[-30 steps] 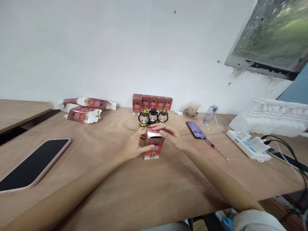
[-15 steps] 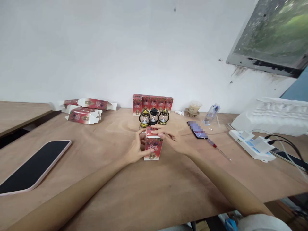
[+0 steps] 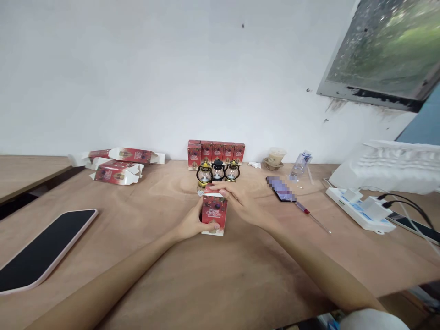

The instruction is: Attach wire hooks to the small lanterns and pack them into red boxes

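Observation:
A red printed carton [image 3: 214,208] with white edges stands upright on the table in front of me. My left hand [image 3: 194,223] grips it from the left, the thumb across its lower front. My right hand [image 3: 242,201] lies over the carton's top, fingers stretched across the lid and the thumb near its upper front edge. The fingers partly hide the lid, so how far it is closed does not show. Just behind stand three small lanterns: a gold-topped one [image 3: 205,175], a black one [image 3: 217,171] and another gold-topped one [image 3: 232,172].
Several matching red cartons [image 3: 217,151] are lined up against the wall. Opened cartons [image 3: 117,172] lie at the back left, a phone [image 3: 48,247] nearer. Rightward are a cup [image 3: 276,156], a bottle [image 3: 301,165], another phone [image 3: 280,189], a screwdriver [image 3: 311,215] and a power strip [image 3: 357,211].
My right-hand fingers have shifted on the lid and now lie flatter across it. The lid has tipped lower. My left hand still holds the carton; the whole view has shifted slightly.

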Tool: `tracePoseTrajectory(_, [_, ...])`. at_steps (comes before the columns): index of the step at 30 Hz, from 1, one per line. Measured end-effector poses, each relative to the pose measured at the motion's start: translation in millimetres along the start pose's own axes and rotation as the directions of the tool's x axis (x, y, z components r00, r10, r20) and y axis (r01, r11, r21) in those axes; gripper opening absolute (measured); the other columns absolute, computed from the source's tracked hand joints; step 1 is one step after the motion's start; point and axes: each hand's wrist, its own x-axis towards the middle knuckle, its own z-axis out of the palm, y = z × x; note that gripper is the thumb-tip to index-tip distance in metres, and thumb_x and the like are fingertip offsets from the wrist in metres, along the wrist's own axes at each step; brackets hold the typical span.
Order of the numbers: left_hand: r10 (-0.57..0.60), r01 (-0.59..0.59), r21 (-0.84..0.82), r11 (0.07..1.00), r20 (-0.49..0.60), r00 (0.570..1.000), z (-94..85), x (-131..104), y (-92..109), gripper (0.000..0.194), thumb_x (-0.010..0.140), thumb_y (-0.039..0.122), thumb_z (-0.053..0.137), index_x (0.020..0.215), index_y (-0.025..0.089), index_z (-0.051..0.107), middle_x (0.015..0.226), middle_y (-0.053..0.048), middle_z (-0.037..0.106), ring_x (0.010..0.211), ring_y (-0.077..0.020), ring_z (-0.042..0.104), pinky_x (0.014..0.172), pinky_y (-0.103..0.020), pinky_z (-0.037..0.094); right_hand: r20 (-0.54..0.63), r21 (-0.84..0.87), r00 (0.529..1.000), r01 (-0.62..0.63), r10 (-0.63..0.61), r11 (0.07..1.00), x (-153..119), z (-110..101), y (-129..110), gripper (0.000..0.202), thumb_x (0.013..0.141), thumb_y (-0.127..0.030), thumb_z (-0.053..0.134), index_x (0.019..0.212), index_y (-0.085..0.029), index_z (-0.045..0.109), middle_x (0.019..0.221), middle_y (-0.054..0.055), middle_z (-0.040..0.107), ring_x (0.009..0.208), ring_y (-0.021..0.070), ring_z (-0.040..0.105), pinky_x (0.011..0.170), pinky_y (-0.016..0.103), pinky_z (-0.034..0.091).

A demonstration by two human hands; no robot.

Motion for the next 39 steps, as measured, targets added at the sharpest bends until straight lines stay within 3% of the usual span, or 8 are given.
tracePoseTrajectory(12, [-0.012,0.010,0.037,0.999,0.054,0.998,0.5,-1.6,12.1,0.090,0.065,0.048,0.073,0.136,0.017,0.028,0.132,-0.015,0.049,0.118,-0.0323,0.051,0.097,-0.047,0.043,0.061,-0.077,0.997,0.060,-0.056,0.995,-10.1,-8.7,-2.4,0.034,0.096,-0.034,0.038,0.123,-0.026,0.057,0.128,0.003,0.059,0.123,0.0159,0.049,0.107,0.038,0.038])
tracePoseTrajectory(17, [0.004,-0.005,0.030,1.000,0.051,0.999,0.7,0.2,7.3,0.093,0.066,0.049,0.072,0.139,0.018,0.024,0.135,-0.015,0.047,0.120,-0.0327,0.049,0.099,-0.047,0.042,0.111,-0.134,0.992,0.081,-0.066,0.988,-6.1,-13.1,-4.6,0.036,0.097,-0.032,0.034,0.123,-0.024,0.057,0.128,0.005,0.059,0.122,0.0159,0.050,0.106,0.038,0.039])
tracePoseTrajectory(25, [0.006,-0.007,0.035,0.999,0.035,0.999,1.6,-0.2,1.4,0.089,0.069,0.049,0.070,0.139,0.018,0.025,0.135,-0.014,0.048,0.119,-0.0310,0.050,0.099,-0.046,0.042,0.089,-0.285,0.984,0.172,-0.152,0.943,-3.4,-10.8,0.8,0.037,0.097,-0.026,0.032,0.124,-0.023,0.057,0.129,0.004,0.059,0.123,0.0158,0.050,0.110,0.042,0.034])
tracePoseTrajectory(32, [-0.008,0.007,0.039,0.999,0.026,1.000,1.2,-1.5,5.1,0.082,0.070,0.049,0.069,0.137,0.019,0.030,0.135,-0.013,0.049,0.120,-0.0320,0.050,0.101,-0.049,0.040,0.139,-0.515,0.974,0.226,-0.180,0.826,-14.2,-13.6,2.5,0.040,0.092,-0.040,0.045,0.128,-0.024,0.054,0.132,0.010,0.055,0.127,0.0225,0.044,0.110,0.049,0.032])
tracePoseTrajectory(36, [0.027,-0.029,0.061,0.998,0.038,0.999,1.5,-2.0,3.9,0.085,0.072,0.046,0.069,0.139,0.020,0.025,0.136,-0.013,0.048,0.121,-0.0307,0.049,0.101,-0.048,0.041,0.082,-0.532,0.975,0.216,-0.205,0.818,-12.9,-7.5,-0.4,0.034,0.089,-0.041,0.051,0.117,-0.023,0.062,0.133,0.009,0.052,0.130,0.0251,0.040,0.108,0.048,0.035])
tracePoseTrajectory(39, [0.070,-0.072,0.090,0.993,0.028,0.997,2.0,-2.5,1.5,0.080,0.073,0.048,0.068,0.137,0.020,0.029,0.138,-0.013,0.045,0.122,-0.0299,0.048,0.100,-0.045,0.042,0.108,-0.507,0.981,0.191,-0.158,0.841,-11.8,-0.8,-5.0,0.033,0.087,-0.039,0.055,0.115,-0.023,0.061,0.133,0.010,0.051,0.128,0.0259,0.042,0.106,0.048,0.038])
